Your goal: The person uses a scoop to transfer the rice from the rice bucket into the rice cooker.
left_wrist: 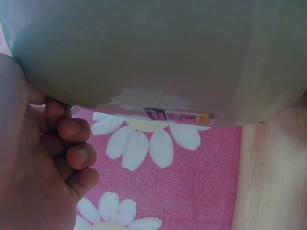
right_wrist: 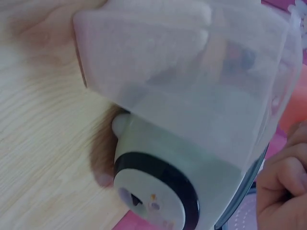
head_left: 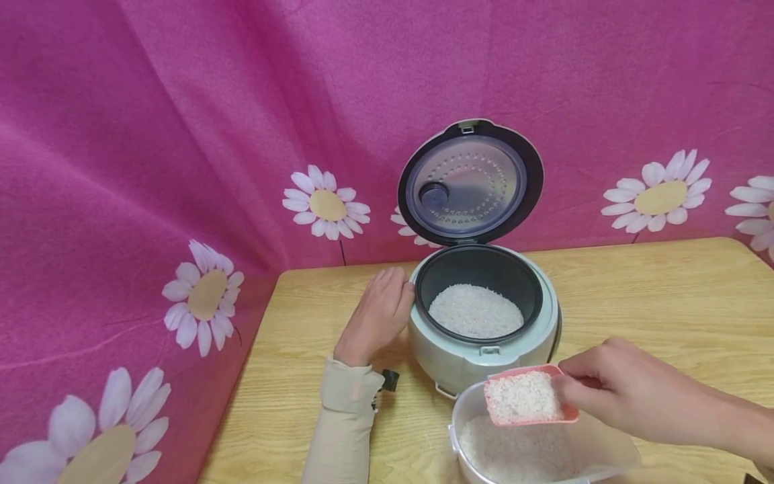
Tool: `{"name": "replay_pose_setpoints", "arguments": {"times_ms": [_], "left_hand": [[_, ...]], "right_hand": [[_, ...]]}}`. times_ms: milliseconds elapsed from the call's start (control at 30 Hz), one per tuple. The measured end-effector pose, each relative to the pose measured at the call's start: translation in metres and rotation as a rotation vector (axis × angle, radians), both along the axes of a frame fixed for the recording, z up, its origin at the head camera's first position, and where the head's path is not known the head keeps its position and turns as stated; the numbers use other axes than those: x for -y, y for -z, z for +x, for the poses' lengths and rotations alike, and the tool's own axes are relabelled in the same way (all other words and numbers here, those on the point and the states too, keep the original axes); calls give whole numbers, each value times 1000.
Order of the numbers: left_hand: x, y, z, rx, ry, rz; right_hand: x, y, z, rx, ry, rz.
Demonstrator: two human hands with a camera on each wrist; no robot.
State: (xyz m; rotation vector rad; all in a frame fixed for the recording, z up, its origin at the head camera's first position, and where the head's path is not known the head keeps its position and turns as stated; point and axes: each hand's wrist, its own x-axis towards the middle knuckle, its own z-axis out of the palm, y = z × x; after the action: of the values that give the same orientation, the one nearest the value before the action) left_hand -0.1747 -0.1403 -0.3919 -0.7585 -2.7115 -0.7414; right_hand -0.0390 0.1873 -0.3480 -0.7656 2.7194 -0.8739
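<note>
- Right hand [head_left: 623,390]: fingers curled, pinching the handle end of the scoop.
- Scoop [head_left: 570,411], pink: left of the right hand, above the container; loaded with white rice [head_left: 525,396].
- Container [right_wrist: 158,62], translucent: below the right hand, partly filled with rice.
- Left hand [head_left: 377,312]: fingers loosely bent, touching the rice cooker's side; whether gripping its edge, impossible to tell.
- Rice cooker [head_left: 447,363], pale green: between the hands, directly right of the left hand; lid [head_left: 471,181] raised, beyond both hands.
- Inner pot [head_left: 478,265], dark: right of the left hand, rice heap [head_left: 476,312] inside.
- Bench [head_left: 653,296], wood-grained: beneath both hands.
- Cloth [head_left: 363,101], magenta, daisy-printed: beyond both hands.
</note>
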Motion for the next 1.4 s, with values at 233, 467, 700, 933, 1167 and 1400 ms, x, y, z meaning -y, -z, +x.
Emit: {"name": "replay_pose_setpoints", "arguments": {"times_ms": [233,467,700,933,1167,1400], "left_hand": [[2,2,0,8,-6,-2],[2,1,-1,4,2,5],[1,0,0,7,4,-1],[2,1,-1,1,7,-11],[2,1,-2,-1,6,-14],[2,1,-2,7,-3,-14]], "right_hand": [[-6,-4,-16,-84,47,-18],[-9,-13,-33,-116,128,-16],[-9,-18,-55,-133,187,-13],[-7,-17,-73,-181,202,-28],[-6,-16,-88,-245,231,-11],[-4,-12,-100,-338,241,-4]]}}
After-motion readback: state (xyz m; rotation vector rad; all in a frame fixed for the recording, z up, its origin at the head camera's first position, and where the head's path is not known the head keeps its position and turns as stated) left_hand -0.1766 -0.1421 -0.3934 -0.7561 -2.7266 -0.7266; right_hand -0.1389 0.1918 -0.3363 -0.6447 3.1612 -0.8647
